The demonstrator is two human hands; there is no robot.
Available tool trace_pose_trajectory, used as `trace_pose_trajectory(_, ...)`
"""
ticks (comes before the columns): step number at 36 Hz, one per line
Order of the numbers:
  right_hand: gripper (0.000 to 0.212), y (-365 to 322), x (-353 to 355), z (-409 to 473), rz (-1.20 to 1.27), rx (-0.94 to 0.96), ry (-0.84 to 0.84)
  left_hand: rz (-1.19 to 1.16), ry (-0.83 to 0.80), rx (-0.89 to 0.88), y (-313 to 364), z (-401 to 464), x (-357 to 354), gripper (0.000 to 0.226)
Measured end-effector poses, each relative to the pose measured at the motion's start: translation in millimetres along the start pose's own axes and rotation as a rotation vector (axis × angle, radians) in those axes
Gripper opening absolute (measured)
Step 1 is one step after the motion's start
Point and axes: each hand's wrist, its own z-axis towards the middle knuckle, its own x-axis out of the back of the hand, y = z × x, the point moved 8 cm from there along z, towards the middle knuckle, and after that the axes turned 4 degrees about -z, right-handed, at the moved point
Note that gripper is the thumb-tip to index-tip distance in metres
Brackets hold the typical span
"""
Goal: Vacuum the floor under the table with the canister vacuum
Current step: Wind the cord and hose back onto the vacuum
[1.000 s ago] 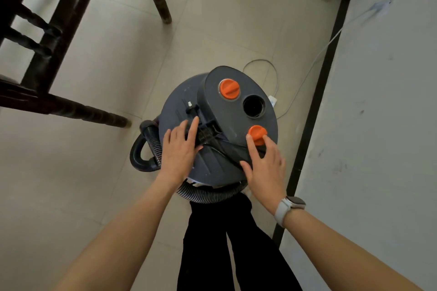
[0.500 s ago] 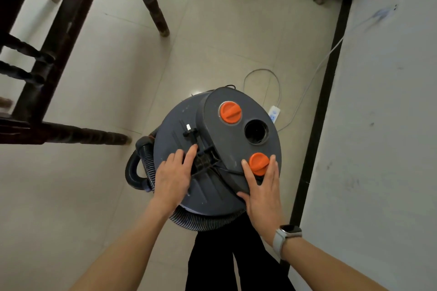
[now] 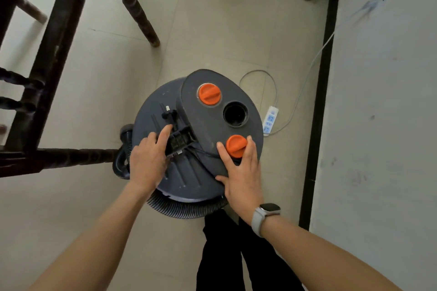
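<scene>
Canister vacuum (image 3: 189,172): dark grey round drum on the tiled floor (image 3: 212,30), centre of view, directly ahead of the black trouser legs (image 3: 236,255).
Lid top: raised oval panel with two orange knobs — far knob (image 3: 209,94) at 12 o'clock, near knob (image 3: 236,146) at 4 o'clock — and an open round port (image 3: 235,114) between them, toward 2 o'clock.
Left hand (image 3: 147,160): resting on the lid at 9 o'clock, fingers lightly bent, index fingertip touching the black latch block (image 3: 180,141); not wrapped round anything.
Right hand (image 3: 242,177): lying on the lid at 4 o'clock, forefinger and middle finger straight, one each side of the near knob, thumb on the panel edge; firm pinch or not, cannot tell.
Wrist: pale smartwatch (image 3: 266,214) on the right arm.
Hose (image 3: 184,208): ribbed, curling round the drum base from 6 o'clock up to a black cuff (image 3: 121,160) at 9 o'clock.
Power strip (image 3: 270,120): white, on the floor at 3 o'clock of the drum, just beside it, white cable (image 3: 307,73) looping away toward the wall.
Furniture: dark wooden legs and rungs (image 3: 47,54) at 10 o'clock.
</scene>
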Motion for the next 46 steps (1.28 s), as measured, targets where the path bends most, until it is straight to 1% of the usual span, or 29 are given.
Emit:
trace_pose_trajectory(4,0.095,-7.0,1.6,13.9,0.011,0.012,-0.003,-0.019,0.016,0.01,-11.0,11.9,3.0,0.076)
trace_pose_trajectory(6,0.093,-10.0,3.5,21.6,0.005,0.031,-0.011,-0.02,0.029,0.033,-17.8,18.1,3.7,0.073)
trace_pose_trajectory(12,0.081,-19.9,14.6,43.7,0.028,0.091,-0.109,-0.084,0.046,0.186,-28.5,30.0,13.7,0.052)
trace_pose_trajectory(15,0.081,-13.1,15.2,45.8,0.036,0.102,-0.116,-0.106,-0.005,0.207,-24.8,28.9,17.3,0.034)
trace_pose_trajectory(16,0.082,-7.2,13.0,45.3,0.03,0.102,-0.124,-0.112,-0.033,0.203,-21.1,27.0,15.4,0.032)
trace_pose_trajectory(19,0.086,13.3,11.2,43.4,0.008,0.115,-0.145,-0.15,-0.096,0.218,-5.3,17.7,5.2,0.034)
trace_pose_trajectory(21,0.088,24.3,15.6,45.9,-0.037,0.155,-0.162,-0.171,-0.094,0.268,4.4,10.4,0.7,0.032)
trace_pose_trajectory(24,0.084,39.7,23.5,55.2,-0.109,0.23,-0.221,-0.247,-0.084,0.341,19.3,-3.6,-4.5,0.034)
trace_pose_trajectory(28,0.088,56.3,37.7,77.2,-0.219,0.319,-0.256,-0.337,-0.085,0.382,48.4,-15.5,-10.9,0.039)
trace_pose_trajectory(30,0.09,61.9,44.4,90.0,-0.294,0.328,-0.267,-0.36,-0.076,0.397,62.4,-14.4,-12.2,0.041)
trace_pose_trajectory(33,0.086,65.5,56.0,109.0,-0.371,0.322,-0.247,-0.381,-0.035,0.39,77.0,-4.8,-10.7,0.043)
trace_pose_trajectory(35,0.084,64.9,61.8,120.6,-0.39,0.315,-0.23,-0.367,-0.021,0.371,82.3,3.3,-10.0,0.049)
trace_pose_trajectory(39,0.083,61.1,66.6,139.9,-0.411,0.322,-0.208,-0.366,0.003,0.39,83.3,16.7,-8.1,0.056)
trace_pose_trajectory(46,0.078,51.8,72.0,171.1,-0.414,0.341,-0.167,-0.425,-0.001,0.393,77.9,46.5,-0.2,0.056)
